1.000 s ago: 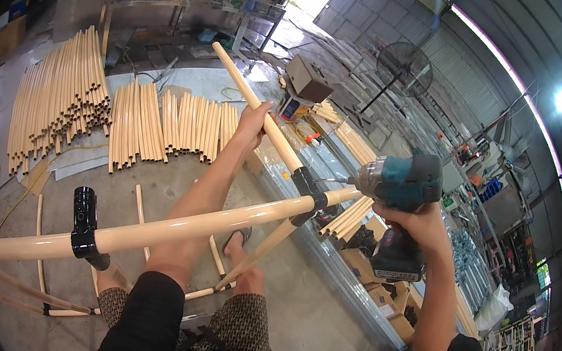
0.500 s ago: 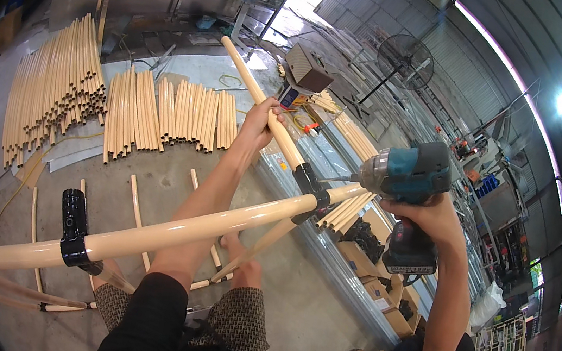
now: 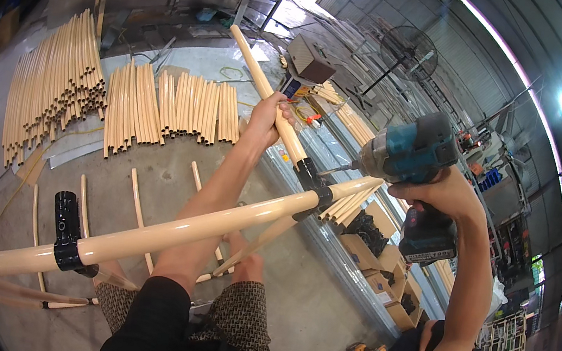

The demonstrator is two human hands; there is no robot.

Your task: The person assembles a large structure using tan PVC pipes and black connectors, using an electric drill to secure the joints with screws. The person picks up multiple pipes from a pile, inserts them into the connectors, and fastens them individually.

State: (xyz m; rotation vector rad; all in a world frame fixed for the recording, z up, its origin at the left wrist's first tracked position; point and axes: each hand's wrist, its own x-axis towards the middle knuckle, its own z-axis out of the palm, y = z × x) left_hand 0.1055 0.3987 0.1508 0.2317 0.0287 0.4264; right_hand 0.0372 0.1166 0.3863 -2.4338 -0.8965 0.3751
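Note:
My left hand (image 3: 272,119) is wrapped around a cream-coloured tube (image 3: 253,65) that slants up and away. The tube's lower end sits in a black pipe joint (image 3: 310,177), clamped round a long cream crossbar (image 3: 196,226). My right hand (image 3: 435,194) grips a teal and black cordless drill (image 3: 408,152) by its handle, finger near the trigger. The drill's bit (image 3: 340,169) points left at the joint; I cannot tell whether its tip touches. Toward the crossbar's left end is a second black joint (image 3: 67,233) with its socket upward and no tube in it.
Bundles of cream tubes (image 3: 58,89) lie on the floor at the left. Opened cardboard boxes (image 3: 381,274) with black parts stand at the right. A person (image 3: 414,349) sits low at the lower right, near a yellow power tool (image 3: 361,350). A large fan (image 3: 407,50) stands behind.
The drill has tilted, its battery end swinging right and up, with the bit still by the joint. My left hand and the tube have shifted slightly right. More of the person shows.

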